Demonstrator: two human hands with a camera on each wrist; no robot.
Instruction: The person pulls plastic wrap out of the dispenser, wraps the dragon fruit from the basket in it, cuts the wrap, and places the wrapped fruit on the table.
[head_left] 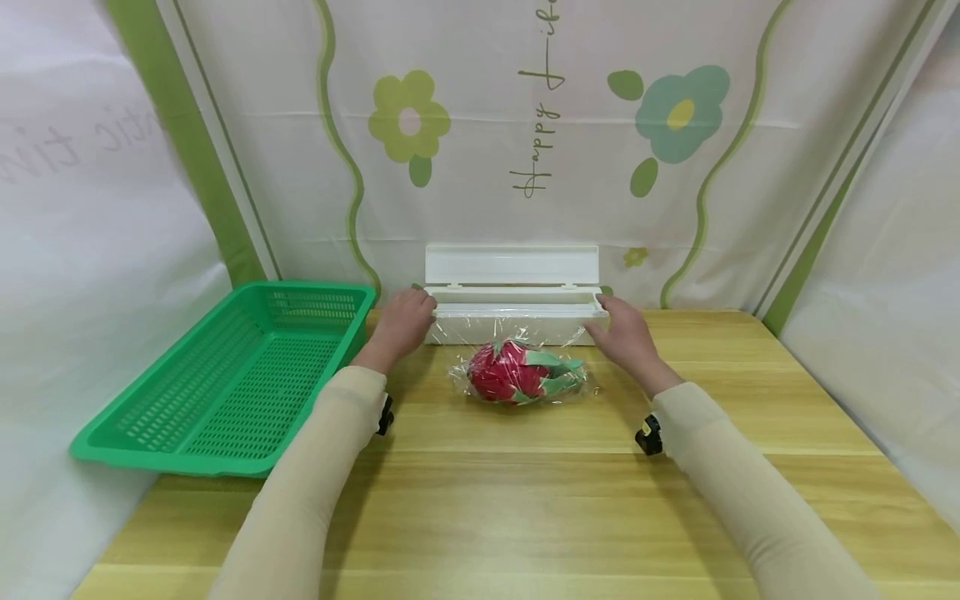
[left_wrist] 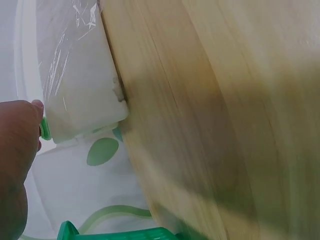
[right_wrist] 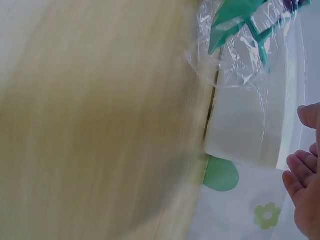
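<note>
A white cling film dispenser (head_left: 517, 329) stands at the table's back with its lid (head_left: 512, 265) raised. Clear film (head_left: 480, 329) stretches down from its front to a red fruit with green leaf tips (head_left: 510, 372), which looks like a dragon fruit and is wrapped in film. My left hand (head_left: 406, 323) is at the dispenser's left end, its fingertips pinching near a small green tab (left_wrist: 45, 129) there. At the right end, my right hand (head_left: 624, 335) has thumb and fingers spread apart; in the right wrist view its fingers (right_wrist: 301, 170) are loosely bent beside the end.
A green perforated basket (head_left: 258, 392) stands on the left, overhanging the table's edge. The wooden table (head_left: 525, 500) extends in front of the fruit. Behind the dispenser hangs a floral cloth (head_left: 480, 167), with more cloth at both sides.
</note>
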